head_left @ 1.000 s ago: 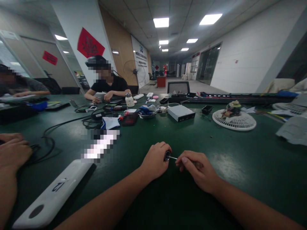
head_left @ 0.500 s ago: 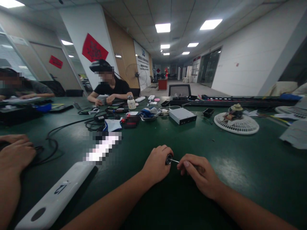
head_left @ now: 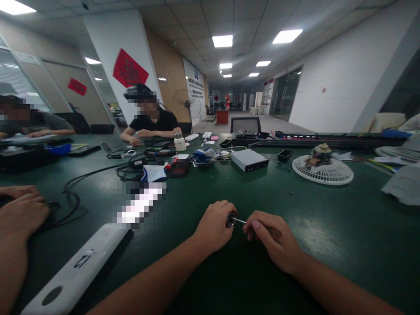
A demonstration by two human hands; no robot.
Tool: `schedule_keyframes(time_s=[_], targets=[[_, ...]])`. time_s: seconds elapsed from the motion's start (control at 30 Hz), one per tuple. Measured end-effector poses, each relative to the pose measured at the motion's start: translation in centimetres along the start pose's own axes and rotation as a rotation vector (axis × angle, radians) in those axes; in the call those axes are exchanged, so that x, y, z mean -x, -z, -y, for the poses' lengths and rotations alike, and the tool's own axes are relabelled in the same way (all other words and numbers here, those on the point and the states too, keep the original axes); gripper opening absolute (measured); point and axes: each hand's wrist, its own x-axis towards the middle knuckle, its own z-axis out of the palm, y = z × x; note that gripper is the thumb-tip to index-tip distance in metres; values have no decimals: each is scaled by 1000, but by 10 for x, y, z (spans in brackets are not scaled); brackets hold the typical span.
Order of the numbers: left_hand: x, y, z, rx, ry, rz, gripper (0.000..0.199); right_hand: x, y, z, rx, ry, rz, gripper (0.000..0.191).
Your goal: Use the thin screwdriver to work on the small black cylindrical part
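Observation:
Near the bottom middle of the view, my left hand [head_left: 213, 227] is closed around a small hand tool [head_left: 231, 219] with a dark round end. Its thin metal shaft [head_left: 239, 221] runs right into the pinched fingers of my right hand [head_left: 272, 239]. The shaft's far end is hidden in those fingers. Both hands rest low over the dark green table mat [head_left: 328, 232]. A co-worker's hand [head_left: 21, 212] lies at the left edge on a black cable [head_left: 70, 203], apart from mine.
A long white device [head_left: 77, 271] marked 12 lies at lower left, with a pixelated object [head_left: 141, 203] beyond it. Farther off are a silver metal box [head_left: 249, 160], a white fan guard [head_left: 323, 172], a steel bowl [head_left: 204, 161] and cables. A seated person [head_left: 152, 122] works across the table.
The whole scene sits slightly lower in the view and has shifted a little. My hands keep the same hold on the tool, with no clear movement of it.

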Motion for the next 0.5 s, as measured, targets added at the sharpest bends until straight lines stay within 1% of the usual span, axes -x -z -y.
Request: schedule_keyframes(time_s=[0.1,0.17,0.33,0.4,0.5], targets=[[0,-1,1,5,-11,-9,11,0,0,2,-26,2,44,32],[0,-2,1,10,-18,-16,9,0,0,1,-23,-9,42,34],[0,-2,1,9,-18,-17,9,0,2,-4,5,-52,-62,34],[-1,-1,1,8,-12,-13,8,1,2,-3,-19,-47,-41,32],[-1,-1,1,7,-9,-14,6,1,1,-1,-42,-25,30,32]])
